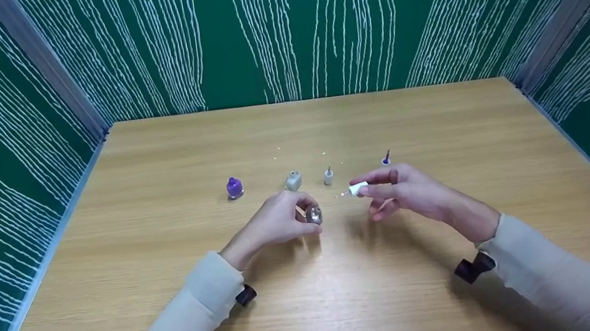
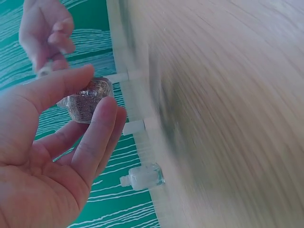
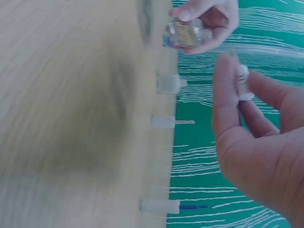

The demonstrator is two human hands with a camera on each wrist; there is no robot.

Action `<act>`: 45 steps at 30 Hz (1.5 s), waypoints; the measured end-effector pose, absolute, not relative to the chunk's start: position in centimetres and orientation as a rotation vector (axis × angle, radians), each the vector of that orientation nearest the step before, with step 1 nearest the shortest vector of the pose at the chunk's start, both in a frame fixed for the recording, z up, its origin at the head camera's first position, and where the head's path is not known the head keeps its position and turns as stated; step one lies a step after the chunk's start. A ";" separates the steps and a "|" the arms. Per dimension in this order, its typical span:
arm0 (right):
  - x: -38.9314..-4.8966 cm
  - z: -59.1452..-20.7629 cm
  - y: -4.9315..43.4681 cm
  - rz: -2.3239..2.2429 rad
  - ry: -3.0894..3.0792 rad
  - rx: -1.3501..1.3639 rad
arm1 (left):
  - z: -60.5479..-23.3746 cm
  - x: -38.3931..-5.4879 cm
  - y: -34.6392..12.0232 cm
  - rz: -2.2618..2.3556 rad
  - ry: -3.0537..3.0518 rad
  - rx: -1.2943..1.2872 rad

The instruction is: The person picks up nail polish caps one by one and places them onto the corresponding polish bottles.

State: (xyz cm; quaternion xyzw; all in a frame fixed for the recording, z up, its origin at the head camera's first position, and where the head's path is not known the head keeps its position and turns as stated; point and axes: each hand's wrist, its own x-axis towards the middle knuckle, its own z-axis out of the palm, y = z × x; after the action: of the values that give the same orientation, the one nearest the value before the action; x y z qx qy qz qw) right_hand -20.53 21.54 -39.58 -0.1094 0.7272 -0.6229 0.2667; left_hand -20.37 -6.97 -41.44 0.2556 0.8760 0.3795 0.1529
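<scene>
My left hand (image 1: 283,218) grips a small clear nail polish bottle (image 2: 89,100) with glitter in it, held just above the table between thumb and fingers. Its neck is uncapped. To the right, my right hand (image 1: 406,191) pinches a white nail polish cap (image 1: 358,189) whose thin brush points left toward that bottle, a short gap apart. Behind the left hand stands an open bottle of whitish polish (image 1: 293,180). Another white cap (image 1: 328,176) stands on its end beside it, brush upward.
A purple nail polish bottle (image 1: 234,188) stands on the left of the wooden table (image 1: 333,305). Beyond the right hand a cap with a purple brush (image 1: 386,158) stands upright. A few tiny light specks lie farther back. Green walls with white lines surround the table.
</scene>
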 end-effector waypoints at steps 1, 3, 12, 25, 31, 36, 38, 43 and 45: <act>-20.5 -39.5 21.6 -1.702 1.963 -0.305 | -41.4 -20.4 -6.9 1.089 2.509 0.734; -20.6 -39.4 21.6 -1.735 1.962 -0.320 | -41.5 -20.3 -6.8 1.093 2.505 0.742; -20.7 -40.2 20.9 -1.669 2.141 -0.431 | -41.6 -20.4 -6.5 1.114 2.495 0.756; -20.5 -40.4 19.8 -1.714 2.210 -0.524 | -41.8 -20.3 -6.3 1.112 2.484 0.758; -20.5 -40.8 19.5 -1.690 2.231 -0.565 | -42.0 -20.4 -6.2 1.111 2.489 0.777; -20.5 -40.9 19.4 -1.677 2.228 -0.581 | -42.0 -20.3 -6.1 1.106 2.499 0.796; -20.5 -41.0 19.4 -1.674 2.227 -0.577 | -42.1 -20.3 -6.1 1.103 2.504 0.806; -20.6 -40.9 19.4 -1.673 2.221 -0.559 | -42.2 -20.3 -6.0 1.103 2.509 0.805; -20.6 -40.8 19.4 -1.671 2.221 -0.554 | -42.1 -20.4 -6.0 1.103 2.506 0.796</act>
State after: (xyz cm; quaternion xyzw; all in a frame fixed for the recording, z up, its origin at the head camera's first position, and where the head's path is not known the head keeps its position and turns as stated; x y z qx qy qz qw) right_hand -20.58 19.44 -40.79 -0.1931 0.7744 -0.5826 0.1533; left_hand -20.36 -6.01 -42.11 0.2761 0.8698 0.3826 0.1446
